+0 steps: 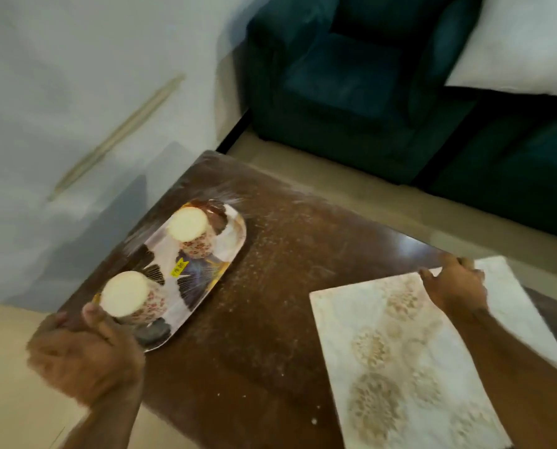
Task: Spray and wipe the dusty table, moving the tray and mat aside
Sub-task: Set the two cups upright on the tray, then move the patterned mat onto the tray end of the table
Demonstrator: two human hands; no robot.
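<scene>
**Both hands on, tray and mat at opposite edges of the dusty table**

Nearest us, the left hand (pixel 86 354) is at the table's near-left corner, fingers curled around the near end of the tray (pixel 206 273), thumb up on its rim. That's a firm grasp, though motion blur smears the knuckles. The tray is an oblong one with a dark-and-pale printed pattern and a yellow sticker (pixel 180 268) at its middle, too small to read. It lies along the left edge of the table (pixel 287 286). Two floral cups stand on it upside down, the near cup (pixel 131 298) right by the thumb, the far cup (pixel 189 231) at the tray's far end.

Over on the right, the mat (pixel 400 367) is pale with a row of beige-brown medallions, lying at the near-right corner and cut off by the frame's bottom edge. The right hand (pixel 455 283) pinches its far edge, fingers over the top, and the forearm hides a strip of the mat.

Between them the brown tabletop shows a scatter of white dust and specks, thickest beside the tray.

Beyond the far edge, a dark teal armchair (pixel 351 76), soft with blur.
</scene>
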